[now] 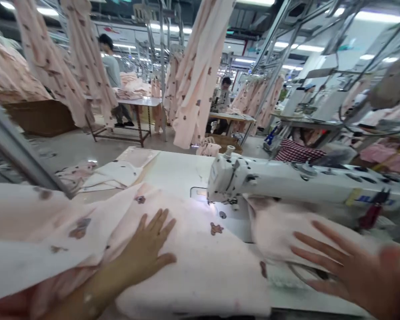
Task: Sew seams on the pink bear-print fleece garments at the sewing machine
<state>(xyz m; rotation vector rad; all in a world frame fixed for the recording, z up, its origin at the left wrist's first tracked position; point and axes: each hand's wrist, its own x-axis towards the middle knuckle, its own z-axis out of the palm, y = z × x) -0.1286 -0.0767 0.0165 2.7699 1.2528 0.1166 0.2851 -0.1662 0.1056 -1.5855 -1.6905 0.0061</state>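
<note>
Left hand (150, 242) flat on the printed pink fabric (200, 271)!
It lies on the worktop (182, 171) beside the sewing machine (286, 178); the blurred right hand (360, 271) hangs near the machine, both grips wide.

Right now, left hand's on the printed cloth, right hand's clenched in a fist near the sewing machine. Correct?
Not quite: the right hand is open, its fingers spread, not clenched in a fist. The head view shows it near the sewing machine, with the left hand on the printed cloth, as you say.
</note>
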